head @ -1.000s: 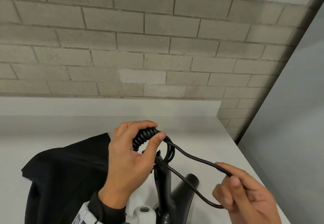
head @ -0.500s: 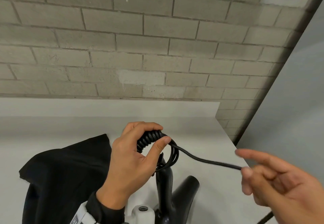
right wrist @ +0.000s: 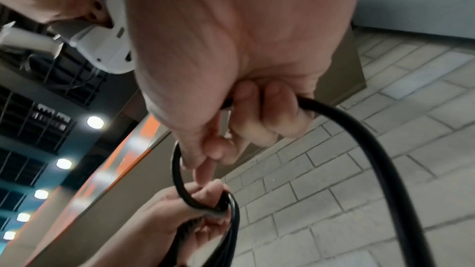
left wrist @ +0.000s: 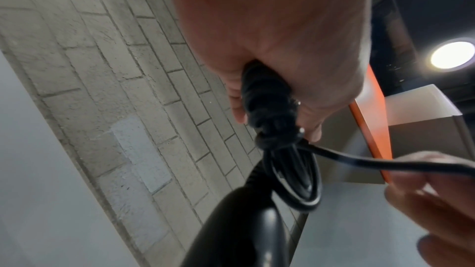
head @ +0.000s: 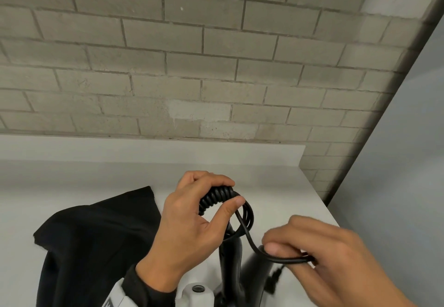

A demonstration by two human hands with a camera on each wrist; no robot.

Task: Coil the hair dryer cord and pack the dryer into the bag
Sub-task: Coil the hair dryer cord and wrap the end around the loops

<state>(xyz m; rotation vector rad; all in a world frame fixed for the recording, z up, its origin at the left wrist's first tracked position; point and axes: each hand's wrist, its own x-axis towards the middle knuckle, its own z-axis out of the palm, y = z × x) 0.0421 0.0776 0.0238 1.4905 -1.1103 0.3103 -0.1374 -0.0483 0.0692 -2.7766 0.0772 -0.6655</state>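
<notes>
My left hand (head: 192,220) grips the black coiled cord (head: 217,198) between thumb and fingers, with several wound loops hanging below it. The same coil (left wrist: 272,109) shows in the left wrist view inside the curled fingers. The black hair dryer (head: 230,270) hangs under that hand, above the white table. My right hand (head: 319,258) pinches the straight run of cord (head: 283,260) low and to the right of the coil. In the right wrist view its fingers (right wrist: 259,109) curl around the cord (right wrist: 359,139). The black bag (head: 96,246) lies on the left of the table.
A white table (head: 276,186) runs to a grey brick wall (head: 192,66) behind. Its right edge drops off near my right hand, beside a plain grey wall (head: 408,186). A white wrist-worn device (head: 197,292) sits at the bottom centre.
My right hand, stretched out to the right with loose fingers half a second ago, has come back left and down and now pinches the cord close to the dryer. The left hand keeps its grip.
</notes>
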